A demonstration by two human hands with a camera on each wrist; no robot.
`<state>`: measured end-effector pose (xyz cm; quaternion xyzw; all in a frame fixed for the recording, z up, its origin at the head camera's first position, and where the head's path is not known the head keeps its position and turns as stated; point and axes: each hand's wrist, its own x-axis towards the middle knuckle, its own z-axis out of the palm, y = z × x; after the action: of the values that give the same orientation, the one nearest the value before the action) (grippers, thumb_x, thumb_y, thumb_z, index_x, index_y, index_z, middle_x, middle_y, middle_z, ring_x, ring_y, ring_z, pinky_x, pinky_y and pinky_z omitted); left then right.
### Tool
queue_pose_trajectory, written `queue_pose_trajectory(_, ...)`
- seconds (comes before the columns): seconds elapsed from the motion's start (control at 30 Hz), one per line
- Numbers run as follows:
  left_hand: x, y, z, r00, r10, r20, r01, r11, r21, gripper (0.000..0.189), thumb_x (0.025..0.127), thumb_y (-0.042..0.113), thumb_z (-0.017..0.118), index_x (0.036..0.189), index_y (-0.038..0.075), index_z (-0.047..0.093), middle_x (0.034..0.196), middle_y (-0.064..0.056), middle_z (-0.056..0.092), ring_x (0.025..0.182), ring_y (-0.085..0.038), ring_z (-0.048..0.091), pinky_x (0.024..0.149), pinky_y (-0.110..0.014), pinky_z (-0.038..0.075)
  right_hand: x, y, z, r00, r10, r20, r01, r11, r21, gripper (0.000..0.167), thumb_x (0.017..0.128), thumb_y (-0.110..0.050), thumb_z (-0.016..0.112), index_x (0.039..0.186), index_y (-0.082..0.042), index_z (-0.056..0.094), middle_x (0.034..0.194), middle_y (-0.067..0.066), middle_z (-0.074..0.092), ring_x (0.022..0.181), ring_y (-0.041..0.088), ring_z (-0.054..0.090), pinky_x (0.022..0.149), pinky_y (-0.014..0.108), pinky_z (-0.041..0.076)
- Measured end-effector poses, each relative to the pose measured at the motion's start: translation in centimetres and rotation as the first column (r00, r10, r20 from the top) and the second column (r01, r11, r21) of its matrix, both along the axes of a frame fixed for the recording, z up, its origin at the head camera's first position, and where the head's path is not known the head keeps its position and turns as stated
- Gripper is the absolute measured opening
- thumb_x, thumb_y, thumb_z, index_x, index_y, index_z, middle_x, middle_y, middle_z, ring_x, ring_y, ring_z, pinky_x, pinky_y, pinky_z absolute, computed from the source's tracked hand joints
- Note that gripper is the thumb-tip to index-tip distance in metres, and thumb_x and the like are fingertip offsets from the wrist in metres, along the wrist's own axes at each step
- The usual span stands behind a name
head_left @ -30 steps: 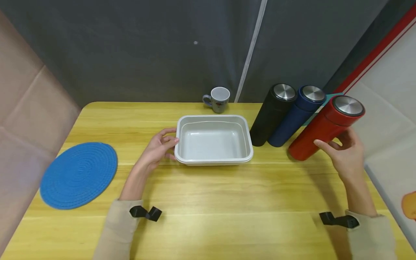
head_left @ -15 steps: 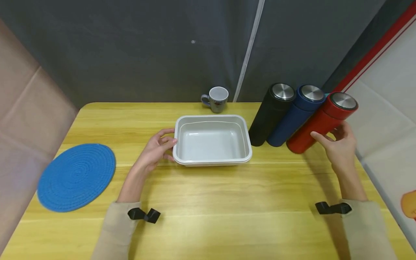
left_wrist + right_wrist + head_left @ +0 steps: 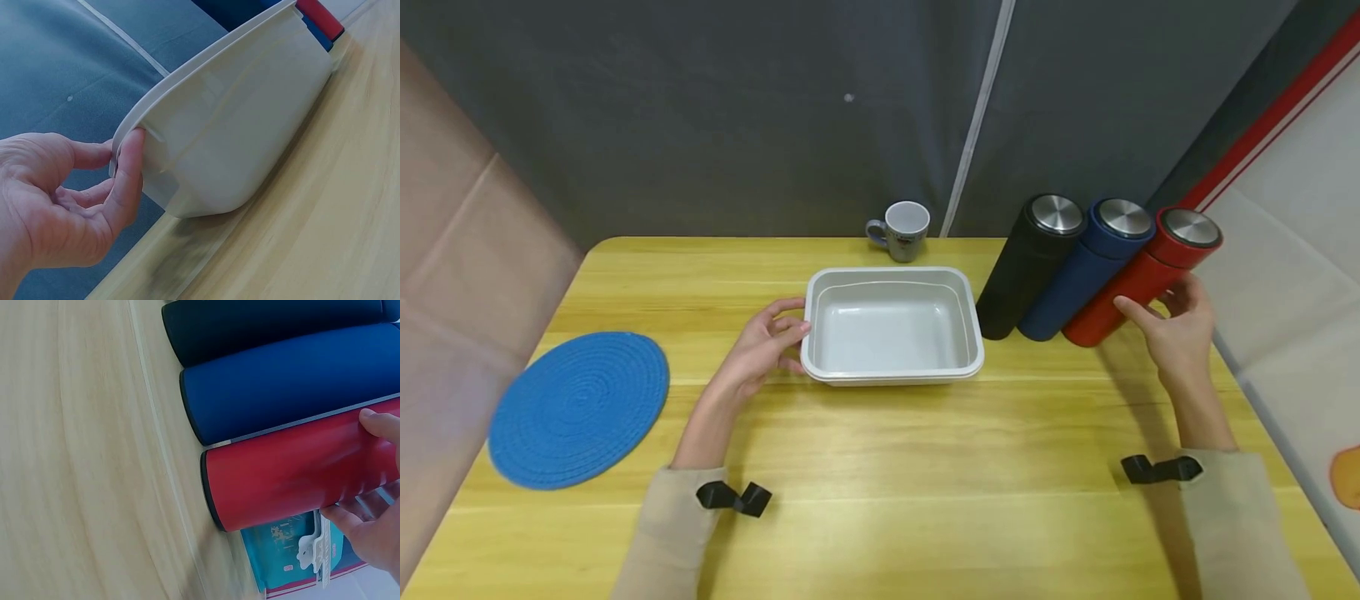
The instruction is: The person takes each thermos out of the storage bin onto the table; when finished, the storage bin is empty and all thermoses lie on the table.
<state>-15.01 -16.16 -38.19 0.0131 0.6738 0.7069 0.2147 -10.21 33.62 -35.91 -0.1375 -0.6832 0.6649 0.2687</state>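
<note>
My left hand [image 3: 767, 342] pinches the left rim of a white rectangular plastic tub [image 3: 891, 325]. In the left wrist view, thumb and fingers lie on either side of that rim, and the tub rests on the table. A red thermos [image 3: 1131, 292] with a steel-topped lid stands upright at the right, and my right hand [image 3: 1180, 329] holds its side with thumb and fingers. Right beside it stand a blue thermos [image 3: 1078, 283] and a black thermos [image 3: 1022, 275], all three in a row. The red one's far side is hidden.
A grey mug [image 3: 907, 232] stands behind the tub at the table's back edge. A round blue placemat [image 3: 580, 408] lies at the left. Behind the red thermos, the right wrist view shows a teal packet [image 3: 281, 550] with a white clip [image 3: 317, 550]. A dark curtain [image 3: 737, 125] backs the table.
My right hand has shifted the red thermos back and left, close against the blue one. The teal packet is now covered in the head view. My left hand stays on the tub.
</note>
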Motion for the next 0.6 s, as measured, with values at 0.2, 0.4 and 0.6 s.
queue_pose_trajectory(0.2,0.1,0.0,0.0,1.000,0.000,0.000,0.000,1.000,-0.003,0.048,0.098,0.008,0.057,0.142,0.006,0.038,0.119,-0.028,0.053,0.077,-0.022,0.063,0.057,-0.033,0.060,-0.1,0.2,-0.4,0.999,0.019,-0.027,-0.018,0.999,0.027,0.062,0.070,0.015,0.076,0.124,-0.008,0.057,0.113,0.006,0.057,0.101,0.016,0.054,0.072,0.011,0.051)
queue_pose_trajectory(0.4,-0.1,0.2,-0.1,1.000,0.009,-0.013,-0.009,1.000,-0.004,0.047,0.098,0.008,0.057,0.142,0.006,0.038,0.118,-0.027,0.054,0.077,-0.021,0.063,0.056,-0.033,0.060,-0.4,0.8,-0.7,0.998,0.062,-0.004,-0.061,0.990,0.128,0.065,0.073,0.014,0.075,0.130,-0.009,0.052,0.116,0.003,0.056,0.102,0.014,0.055,0.073,0.009,0.051)
queue_pose_trajectory(0.6,-0.3,0.9,-0.3,1.000,0.016,-0.013,-0.016,1.000,-0.013,0.045,0.098,0.010,0.056,0.140,0.005,0.040,0.118,-0.025,0.056,0.077,-0.021,0.062,0.055,-0.030,0.059,0.1,1.5,-0.5,0.990,0.128,0.053,-0.136,0.970,0.203,0.067,0.078,0.012,0.071,0.136,-0.011,0.046,0.121,-0.001,0.052,0.108,0.012,0.052,0.076,0.006,0.049)
